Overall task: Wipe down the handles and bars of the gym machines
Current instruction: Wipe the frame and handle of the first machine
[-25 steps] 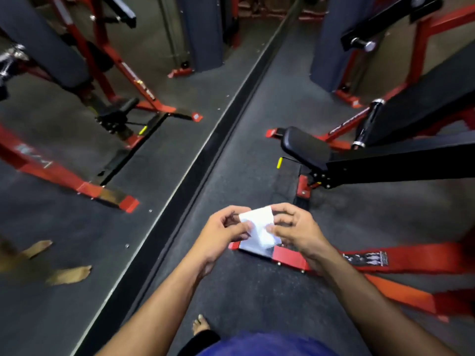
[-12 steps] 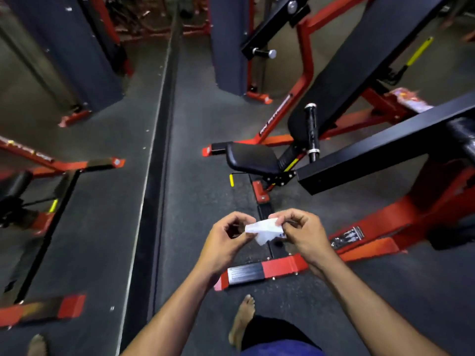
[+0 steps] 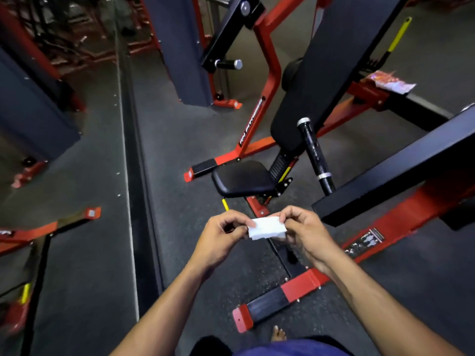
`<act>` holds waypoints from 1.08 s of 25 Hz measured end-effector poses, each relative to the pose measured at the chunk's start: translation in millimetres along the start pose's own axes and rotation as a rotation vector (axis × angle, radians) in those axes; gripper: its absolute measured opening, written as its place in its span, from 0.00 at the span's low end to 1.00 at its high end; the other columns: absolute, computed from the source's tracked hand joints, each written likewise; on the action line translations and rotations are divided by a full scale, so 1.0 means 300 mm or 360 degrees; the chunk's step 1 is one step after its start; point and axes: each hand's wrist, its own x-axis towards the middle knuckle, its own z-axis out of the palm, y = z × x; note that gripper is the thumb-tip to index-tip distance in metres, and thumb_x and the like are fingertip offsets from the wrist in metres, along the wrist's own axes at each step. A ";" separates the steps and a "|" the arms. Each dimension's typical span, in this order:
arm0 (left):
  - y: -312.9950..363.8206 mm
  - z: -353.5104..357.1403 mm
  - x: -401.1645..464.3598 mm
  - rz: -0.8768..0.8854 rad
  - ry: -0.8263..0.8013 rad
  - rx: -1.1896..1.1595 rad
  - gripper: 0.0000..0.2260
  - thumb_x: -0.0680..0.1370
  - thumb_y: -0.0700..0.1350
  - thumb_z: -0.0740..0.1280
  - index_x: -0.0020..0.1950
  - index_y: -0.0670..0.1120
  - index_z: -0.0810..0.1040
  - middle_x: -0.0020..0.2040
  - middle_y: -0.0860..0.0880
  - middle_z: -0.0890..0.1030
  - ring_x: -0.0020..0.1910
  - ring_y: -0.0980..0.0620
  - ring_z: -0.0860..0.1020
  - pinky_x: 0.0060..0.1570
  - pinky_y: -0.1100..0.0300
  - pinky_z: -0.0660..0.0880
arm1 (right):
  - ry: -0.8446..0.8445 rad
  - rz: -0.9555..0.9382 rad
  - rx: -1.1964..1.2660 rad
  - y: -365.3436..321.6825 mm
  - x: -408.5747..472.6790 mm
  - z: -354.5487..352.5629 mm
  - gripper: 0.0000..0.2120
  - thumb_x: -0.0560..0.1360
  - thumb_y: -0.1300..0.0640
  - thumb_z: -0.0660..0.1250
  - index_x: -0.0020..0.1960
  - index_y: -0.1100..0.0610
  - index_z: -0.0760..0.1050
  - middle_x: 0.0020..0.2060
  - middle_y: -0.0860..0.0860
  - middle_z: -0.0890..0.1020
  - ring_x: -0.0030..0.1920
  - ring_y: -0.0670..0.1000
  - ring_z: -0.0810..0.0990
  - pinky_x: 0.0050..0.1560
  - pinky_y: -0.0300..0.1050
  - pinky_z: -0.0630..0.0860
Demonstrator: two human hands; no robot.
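Dark rubber floor [image 3: 180, 140] runs under the whole scene, split by a long black channel [image 3: 140, 201] with a pale edge. A red-framed gym machine [image 3: 267, 80] stands ahead of the person, with a long black back pad [image 3: 331, 55] tilted over a small black seat [image 3: 243, 178]. A broad black bar [image 3: 401, 163] crosses the right side. A black handle [image 3: 313, 152] with silver collars rises from that bar, just beside the back pad. A second short handle [image 3: 228, 64] with a silver end projects from a black arm farther back. A red and black foot plate [image 3: 280, 301] lies on the floor below the hands.

Left hand [image 3: 221, 238]: fingers curled, thumb and fingertips pinching the left edge of the white wipe [image 3: 267, 228]. Right hand [image 3: 303, 232]: fingers curled, pinching the wipe's right edge. The wipe is folded and held between both hands in the air, in front of the seat, touching no machine part. A crumpled wrapper [image 3: 390, 82] rests on the frame at upper right.
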 end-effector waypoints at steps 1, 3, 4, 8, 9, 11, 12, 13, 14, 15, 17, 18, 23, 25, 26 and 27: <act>-0.001 -0.016 0.044 0.0021 -0.0026 0.0003 0.11 0.74 0.30 0.68 0.44 0.43 0.86 0.45 0.43 0.83 0.42 0.53 0.79 0.47 0.56 0.75 | 0.0031 0.0029 0.0075 -0.021 0.032 0.005 0.14 0.76 0.71 0.62 0.38 0.57 0.76 0.47 0.60 0.82 0.36 0.46 0.77 0.32 0.37 0.77; -0.005 -0.057 0.143 0.0029 -0.0101 -0.0041 0.08 0.74 0.34 0.69 0.43 0.43 0.86 0.44 0.44 0.83 0.41 0.53 0.80 0.46 0.55 0.75 | 0.0011 0.0066 0.0191 -0.056 0.091 0.018 0.07 0.75 0.67 0.67 0.43 0.56 0.79 0.47 0.61 0.80 0.40 0.50 0.78 0.39 0.40 0.82; -0.010 -0.083 0.195 0.0032 -0.0145 -0.0052 0.06 0.75 0.34 0.71 0.43 0.43 0.86 0.43 0.44 0.84 0.41 0.53 0.79 0.45 0.56 0.75 | 0.0029 0.0075 0.0173 -0.063 0.121 0.031 0.06 0.76 0.67 0.69 0.47 0.57 0.79 0.46 0.60 0.81 0.42 0.50 0.80 0.43 0.42 0.83; -0.043 -0.195 0.400 0.0024 -0.0356 -0.0027 0.08 0.74 0.36 0.76 0.41 0.45 0.80 0.35 0.48 0.79 0.36 0.55 0.72 0.37 0.63 0.68 | 0.0270 0.0100 0.0064 -0.075 0.250 0.127 0.14 0.74 0.72 0.70 0.56 0.60 0.75 0.39 0.52 0.84 0.38 0.46 0.82 0.37 0.37 0.81; -0.049 -0.233 0.454 0.0025 -0.0427 -0.0043 0.09 0.74 0.37 0.77 0.41 0.46 0.79 0.34 0.50 0.76 0.35 0.55 0.70 0.35 0.63 0.66 | 0.0341 0.0097 0.0049 -0.082 0.284 0.161 0.15 0.74 0.74 0.70 0.56 0.60 0.75 0.38 0.52 0.83 0.36 0.45 0.82 0.35 0.36 0.79; -0.056 -0.307 0.558 0.0001 -0.0583 -0.0148 0.09 0.72 0.39 0.77 0.42 0.48 0.78 0.36 0.49 0.75 0.35 0.51 0.69 0.36 0.59 0.64 | 0.0493 0.0058 0.0030 -0.110 0.345 0.236 0.16 0.73 0.76 0.70 0.55 0.61 0.75 0.36 0.52 0.82 0.34 0.44 0.81 0.32 0.35 0.77; -0.059 -0.337 0.609 -0.0034 -0.0663 -0.0217 0.09 0.72 0.39 0.76 0.44 0.48 0.78 0.38 0.48 0.75 0.37 0.49 0.69 0.38 0.57 0.64 | 0.0592 0.0020 0.0031 -0.122 0.370 0.267 0.16 0.72 0.76 0.70 0.54 0.61 0.76 0.36 0.52 0.82 0.33 0.44 0.80 0.31 0.35 0.77; -0.060 -0.359 0.656 -0.0061 -0.0747 -0.0280 0.09 0.72 0.37 0.76 0.45 0.47 0.78 0.39 0.47 0.76 0.38 0.47 0.70 0.39 0.56 0.65 | 0.0702 -0.0028 0.0044 -0.130 0.387 0.292 0.15 0.72 0.76 0.71 0.54 0.61 0.76 0.36 0.52 0.82 0.33 0.45 0.81 0.31 0.36 0.78; -0.059 -0.370 0.699 -0.0067 -0.0827 -0.0320 0.10 0.73 0.34 0.76 0.46 0.46 0.79 0.40 0.47 0.77 0.39 0.47 0.70 0.38 0.57 0.67 | 0.0810 -0.0083 0.0075 -0.137 0.400 0.312 0.15 0.72 0.76 0.71 0.53 0.61 0.77 0.37 0.53 0.83 0.35 0.46 0.82 0.32 0.38 0.80; -0.052 -0.370 0.738 -0.0065 -0.0898 -0.0335 0.11 0.74 0.32 0.75 0.47 0.45 0.79 0.41 0.47 0.79 0.39 0.46 0.71 0.39 0.59 0.69 | 0.0902 -0.0127 0.0136 -0.141 0.407 0.330 0.15 0.72 0.76 0.70 0.53 0.61 0.77 0.38 0.54 0.83 0.37 0.48 0.83 0.34 0.41 0.82; -0.031 -0.346 0.795 -0.0069 -0.1004 -0.0359 0.13 0.74 0.29 0.74 0.48 0.47 0.80 0.44 0.46 0.81 0.40 0.46 0.74 0.41 0.58 0.72 | 0.1000 -0.0141 0.0339 -0.136 0.410 0.354 0.14 0.73 0.75 0.70 0.54 0.61 0.78 0.42 0.56 0.83 0.41 0.52 0.85 0.39 0.46 0.84; -0.021 -0.327 0.819 -0.0086 -0.1075 -0.0383 0.14 0.74 0.29 0.74 0.49 0.48 0.80 0.46 0.45 0.82 0.41 0.46 0.76 0.42 0.56 0.74 | 0.1030 -0.0141 0.0464 -0.128 0.408 0.365 0.14 0.72 0.74 0.70 0.55 0.62 0.78 0.44 0.57 0.84 0.43 0.54 0.85 0.41 0.47 0.85; 0.017 -0.231 0.963 -0.0074 -0.1393 -0.0254 0.14 0.75 0.28 0.72 0.54 0.45 0.80 0.49 0.47 0.84 0.42 0.50 0.81 0.43 0.57 0.79 | 0.1343 -0.0285 0.0769 -0.124 0.435 0.340 0.06 0.74 0.72 0.69 0.49 0.65 0.77 0.44 0.59 0.84 0.43 0.53 0.86 0.43 0.45 0.84; 0.016 -0.195 1.059 0.0057 -0.1407 -0.0093 0.13 0.77 0.32 0.72 0.54 0.49 0.81 0.51 0.50 0.85 0.44 0.52 0.82 0.47 0.56 0.79 | 0.1587 -0.0405 0.0801 -0.118 0.466 0.280 0.05 0.76 0.73 0.66 0.49 0.65 0.76 0.43 0.59 0.83 0.41 0.53 0.85 0.43 0.47 0.85; 0.020 -0.175 1.123 0.0145 -0.1427 0.0017 0.12 0.77 0.35 0.73 0.54 0.50 0.81 0.52 0.51 0.85 0.45 0.54 0.83 0.49 0.57 0.79 | 0.1743 -0.0465 0.0780 -0.111 0.490 0.244 0.06 0.77 0.73 0.66 0.48 0.65 0.75 0.43 0.59 0.83 0.42 0.53 0.85 0.44 0.48 0.85; 0.029 -0.158 1.188 0.0230 -0.1459 0.0146 0.11 0.78 0.37 0.73 0.54 0.52 0.81 0.53 0.53 0.85 0.46 0.56 0.83 0.51 0.59 0.78 | 0.1907 -0.0502 0.0726 -0.103 0.511 0.213 0.06 0.76 0.73 0.67 0.47 0.64 0.75 0.41 0.57 0.83 0.42 0.54 0.84 0.45 0.48 0.85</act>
